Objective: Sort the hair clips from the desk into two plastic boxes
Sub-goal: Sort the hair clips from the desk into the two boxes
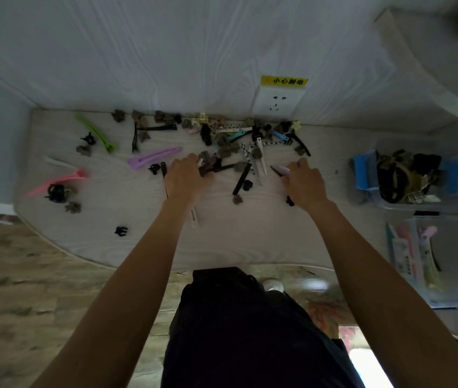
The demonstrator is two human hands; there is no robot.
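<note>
Several hair clips lie scattered over the pale desk (127,247), most of them piled near the back wall (239,135). My left hand (185,175) rests on the pile, fingers closed around small dark and brown claw clips (208,163). My right hand (304,179) holds a pale lilac flat clip (281,170) with a dark tip. A purple flat clip (153,158), a green one (96,133) and a pink one (59,180) lie to the left. Two clear plastic boxes stand at the right: the far box (423,204) holds claw clips, the near box (390,253) holds long flat clips.
A wall socket (278,100) with a yellow warning label sits just behind the pile. The desk's curved front edge runs close to my dark-clothed legs (236,331). A lone black claw clip (121,230) lies near that edge. Wooden floor shows at the left.
</note>
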